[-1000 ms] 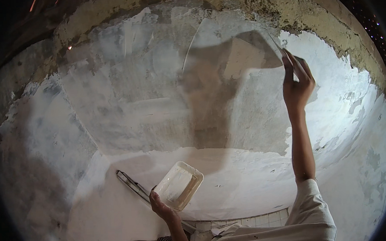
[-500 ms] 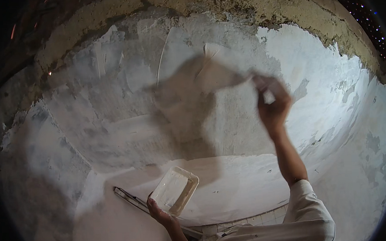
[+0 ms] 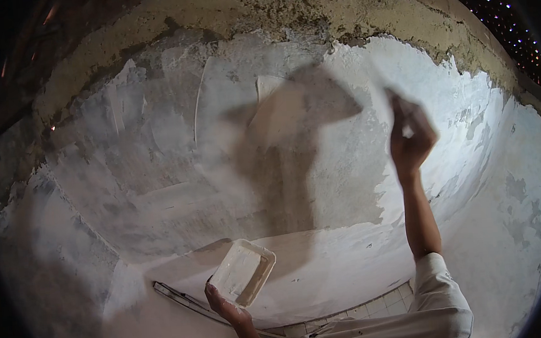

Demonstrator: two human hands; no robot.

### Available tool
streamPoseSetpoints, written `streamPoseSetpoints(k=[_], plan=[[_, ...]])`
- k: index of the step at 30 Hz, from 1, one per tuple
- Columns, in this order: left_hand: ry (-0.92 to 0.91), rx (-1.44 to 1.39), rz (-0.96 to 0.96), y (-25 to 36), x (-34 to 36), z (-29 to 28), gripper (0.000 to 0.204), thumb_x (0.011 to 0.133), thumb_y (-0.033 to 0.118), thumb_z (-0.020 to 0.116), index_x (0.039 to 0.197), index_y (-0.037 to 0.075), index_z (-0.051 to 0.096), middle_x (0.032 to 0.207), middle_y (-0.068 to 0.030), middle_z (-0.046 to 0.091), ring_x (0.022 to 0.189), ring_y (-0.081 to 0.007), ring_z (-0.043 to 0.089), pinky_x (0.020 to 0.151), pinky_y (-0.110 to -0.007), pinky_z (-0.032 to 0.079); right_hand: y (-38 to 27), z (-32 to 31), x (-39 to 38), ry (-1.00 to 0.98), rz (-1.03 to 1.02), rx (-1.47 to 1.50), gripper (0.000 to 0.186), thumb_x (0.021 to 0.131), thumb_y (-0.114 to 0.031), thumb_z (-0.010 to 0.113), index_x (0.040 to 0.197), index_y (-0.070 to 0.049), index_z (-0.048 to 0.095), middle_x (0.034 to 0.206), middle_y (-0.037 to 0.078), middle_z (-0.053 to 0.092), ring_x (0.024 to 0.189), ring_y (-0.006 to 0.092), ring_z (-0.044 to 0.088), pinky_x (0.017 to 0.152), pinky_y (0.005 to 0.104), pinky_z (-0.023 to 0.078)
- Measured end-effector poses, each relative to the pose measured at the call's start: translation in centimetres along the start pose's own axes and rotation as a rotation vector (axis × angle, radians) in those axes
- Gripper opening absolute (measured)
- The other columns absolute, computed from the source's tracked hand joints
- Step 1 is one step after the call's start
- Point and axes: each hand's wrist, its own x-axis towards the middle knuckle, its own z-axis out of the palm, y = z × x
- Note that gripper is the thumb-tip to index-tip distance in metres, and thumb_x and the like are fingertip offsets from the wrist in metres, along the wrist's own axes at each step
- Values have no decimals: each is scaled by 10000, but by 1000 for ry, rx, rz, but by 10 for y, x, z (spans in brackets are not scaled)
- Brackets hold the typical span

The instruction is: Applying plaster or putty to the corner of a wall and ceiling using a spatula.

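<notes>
Two bare hands at a half-plastered wall [image 3: 159,176]: right hand [image 3: 410,137] raised high against the pale coat, blurred, fingers clenched round a thin plastering blade [image 3: 396,99] barely discernible in the blur; left hand [image 3: 226,307] low and near the body, fingers grasping the lower edge of a shallow white rectangular tray [image 3: 243,272], tilted toward the wall. Just left of that hand, a slim metal tool [image 3: 179,298] lying slantwise. Above, a band of rough bare masonry [image 3: 310,11]. White sleeve [image 3: 439,295] at the right forearm.

Left hand [image 3: 224,306] under a white tray [image 3: 243,271]; right hand [image 3: 410,139], blurred, against the plastered wall [image 3: 158,163].
</notes>
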Motion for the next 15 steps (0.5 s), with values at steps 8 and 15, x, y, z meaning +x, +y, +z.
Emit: streamPoseSetpoints(k=[8,15], plan=[[-103,-76,10,-3,-5,26,454,967,369,401,1092,-55,500,1100,-185,521,1048,-302,545,934,-424,432,-12,60,10,65,-51,-109,259,785,-20,653,1006,-133,728,842,74,701,583,188,633,557,303,518],[-43,-40,-11,0,-7,31,443,956,362,420,1104,-45,511,1091,-189,533,1057,-308,544,915,-426,443,-56,47,5,-153,-77,399,419,689,63,667,1066,-116,708,836,75,683,673,204,632,586,319,523]])
